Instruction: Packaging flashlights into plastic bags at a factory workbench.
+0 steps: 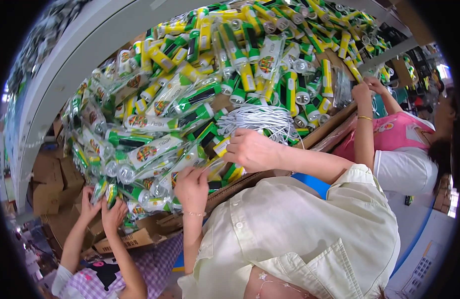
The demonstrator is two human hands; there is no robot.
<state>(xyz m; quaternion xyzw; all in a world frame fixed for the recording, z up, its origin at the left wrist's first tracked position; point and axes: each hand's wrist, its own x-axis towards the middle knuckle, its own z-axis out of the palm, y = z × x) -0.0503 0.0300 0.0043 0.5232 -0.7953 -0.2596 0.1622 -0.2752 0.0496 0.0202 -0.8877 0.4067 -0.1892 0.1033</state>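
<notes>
Curling mid-frame, the left hand (191,188) and right hand (251,150) have unclear grips; loose white cables (262,119) nearby could snag.

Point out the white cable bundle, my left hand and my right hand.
White cable bundle (260,118), head view: middle of its strands.
Left hand (191,189), head view: back of the hand.
Right hand (251,151), head view: back of the hand.

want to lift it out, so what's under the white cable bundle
Green and yellow flashlights show around the white cable bundle. It hides what lies directly beneath, and the wearer's right hand covers part of its near edge.
</notes>
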